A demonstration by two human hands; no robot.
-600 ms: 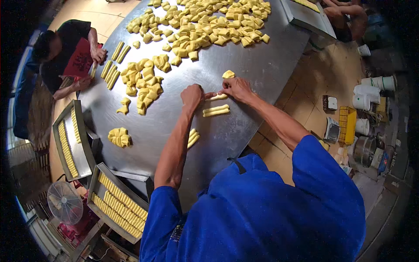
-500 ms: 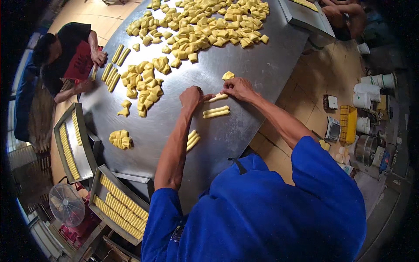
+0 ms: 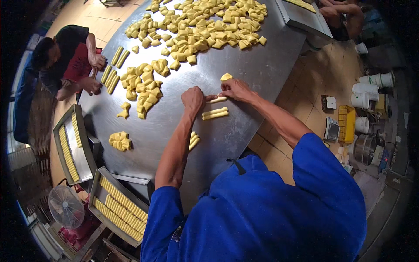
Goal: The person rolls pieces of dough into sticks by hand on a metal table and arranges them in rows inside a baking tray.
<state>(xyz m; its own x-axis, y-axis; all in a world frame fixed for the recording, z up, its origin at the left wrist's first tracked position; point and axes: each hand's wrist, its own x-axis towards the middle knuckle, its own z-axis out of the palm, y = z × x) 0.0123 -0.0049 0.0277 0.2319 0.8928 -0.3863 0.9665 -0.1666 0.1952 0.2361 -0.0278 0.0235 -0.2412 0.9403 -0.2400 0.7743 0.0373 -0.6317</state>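
Note:
A short strip of yellow dough (image 3: 217,100) lies on the metal table between my hands. My left hand (image 3: 193,98) is curled, its thumb and fingertips pressed on the strip's left part. At the right end, my right hand (image 3: 238,90) pinches the dough, its fingers partly hiding it. Just beyond the right hand sits a small dough piece (image 3: 226,77). Nearer to me is a pair of rolled dough sticks (image 3: 215,113) side by side. More dough sticks (image 3: 194,140) show beside my left forearm, which partly covers them.
A large heap of dough pieces (image 3: 209,30) covers the far part of the metal table (image 3: 248,70). Trays of dough sticks (image 3: 120,207) stand at the lower left, near a fan (image 3: 66,205). Across the left edge a co-worker (image 3: 70,61) handles dough. Buckets and a yellow crate (image 3: 347,124) stand right.
My hands have shifted only slightly, and the strip now shows less between them. The co-worker's near hand has moved away from the dough sticks, toward the table edge.

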